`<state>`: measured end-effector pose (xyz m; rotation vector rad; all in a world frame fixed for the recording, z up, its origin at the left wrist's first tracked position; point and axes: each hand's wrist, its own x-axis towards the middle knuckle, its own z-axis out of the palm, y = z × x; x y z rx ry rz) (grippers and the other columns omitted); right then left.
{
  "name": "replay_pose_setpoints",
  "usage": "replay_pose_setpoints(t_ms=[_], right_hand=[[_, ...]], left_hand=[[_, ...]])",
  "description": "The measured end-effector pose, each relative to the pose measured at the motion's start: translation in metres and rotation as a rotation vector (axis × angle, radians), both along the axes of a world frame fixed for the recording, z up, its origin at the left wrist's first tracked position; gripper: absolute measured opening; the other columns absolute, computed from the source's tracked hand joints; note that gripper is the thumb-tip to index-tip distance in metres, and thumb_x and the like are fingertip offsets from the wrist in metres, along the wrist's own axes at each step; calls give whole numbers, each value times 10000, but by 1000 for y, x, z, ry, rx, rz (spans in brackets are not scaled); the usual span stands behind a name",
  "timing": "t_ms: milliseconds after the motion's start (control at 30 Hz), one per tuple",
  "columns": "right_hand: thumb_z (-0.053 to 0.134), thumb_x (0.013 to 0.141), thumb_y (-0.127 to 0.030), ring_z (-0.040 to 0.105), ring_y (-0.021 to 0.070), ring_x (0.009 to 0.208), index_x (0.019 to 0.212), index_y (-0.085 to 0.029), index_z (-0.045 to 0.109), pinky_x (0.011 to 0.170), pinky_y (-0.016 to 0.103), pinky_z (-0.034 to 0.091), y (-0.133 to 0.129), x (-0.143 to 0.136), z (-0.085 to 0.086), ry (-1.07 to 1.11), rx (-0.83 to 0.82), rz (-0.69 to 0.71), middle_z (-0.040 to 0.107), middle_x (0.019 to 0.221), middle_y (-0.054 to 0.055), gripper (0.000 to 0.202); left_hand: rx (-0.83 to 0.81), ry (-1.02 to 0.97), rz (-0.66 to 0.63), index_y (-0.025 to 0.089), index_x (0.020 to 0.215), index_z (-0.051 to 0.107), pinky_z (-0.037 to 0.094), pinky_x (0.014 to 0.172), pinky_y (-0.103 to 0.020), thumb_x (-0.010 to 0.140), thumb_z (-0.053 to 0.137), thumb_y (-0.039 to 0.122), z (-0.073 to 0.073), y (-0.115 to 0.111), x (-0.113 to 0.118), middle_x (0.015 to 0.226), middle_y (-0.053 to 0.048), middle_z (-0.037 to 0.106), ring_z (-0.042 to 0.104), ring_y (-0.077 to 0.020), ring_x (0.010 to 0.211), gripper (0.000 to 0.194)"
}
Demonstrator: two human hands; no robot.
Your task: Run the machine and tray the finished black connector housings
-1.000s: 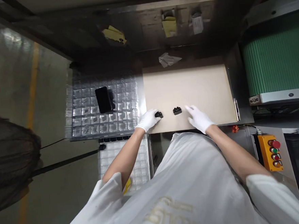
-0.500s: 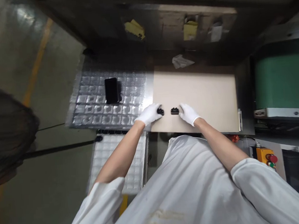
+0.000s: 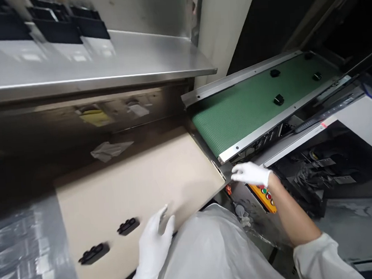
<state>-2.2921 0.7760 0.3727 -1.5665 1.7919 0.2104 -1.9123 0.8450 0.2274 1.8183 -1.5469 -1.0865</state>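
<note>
- Black part [image 3: 128, 226] on the beige board [image 3: 138, 185], just left of the left hand [image 3: 153, 246], untouched.
- Matching part [image 3: 93, 253] farther left and nearer.
- That gloved hand: thumb and fingers apart, empty.
- Right hand [image 3: 250, 174], near the green conveyor [image 3: 241, 103]: fingers slightly parted, nothing visible in them.

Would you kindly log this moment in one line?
left hand: open, empty, beside two black parts on beige board | right hand: near green conveyor

Two blocks [image 3: 95, 254] on board [image 3: 138, 181], tray [image 3: 15, 253] at left, conveyor [image 3: 226, 124] beyond right edge
</note>
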Motion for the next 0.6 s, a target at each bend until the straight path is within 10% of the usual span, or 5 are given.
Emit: replay_pose_setpoints(t_ms=[100,233,333,433,600], right_hand=[[555,966,-674,731,238,806,1133,-179,750,729,337,570,-69,-66,58,-89,-251,-260,783,972,112,558],[505,984,-684,706,394,1107,1238,-83,671,974,524,544,-170,-177,104,454,-690,-686,711,1175,275,674],[654,935,-508,593,500,1317,1363,-15,592,1077,641,460,-225,-243,105,515,-660,-850,554,1403,392,655],[737,801,-235,581,534,1318,1068,-9,696,1094,676,424,-256,-279,92,382,-638,-852,605,1281,409,352],[640,763,-171,745,309,899,816,-176,610,857,453,591,-290,-318,94,18,-744,-823,682,834,128,61]], left_hand=[[-99,24,-71,203,1240,682,547,1078,-472,859,565,608,15,-43,-40,1270,-129,744,723,-343,1131,568],[-114,7,-46,176,1276,673,546,1064,-472,865,553,615,37,-79,-85,1278,-135,736,718,-323,1115,613],[-41,4,-7,167,1313,655,540,1072,-488,849,543,650,45,-87,-120,1270,-145,730,704,-332,1136,679],[78,10,35,167,1352,635,526,1095,-506,818,553,677,44,-87,-151,1273,-149,722,690,-344,1162,743],[274,18,110,200,1394,611,532,1094,-501,807,561,703,41,-85,-179,1242,-129,720,669,-350,1222,775]])
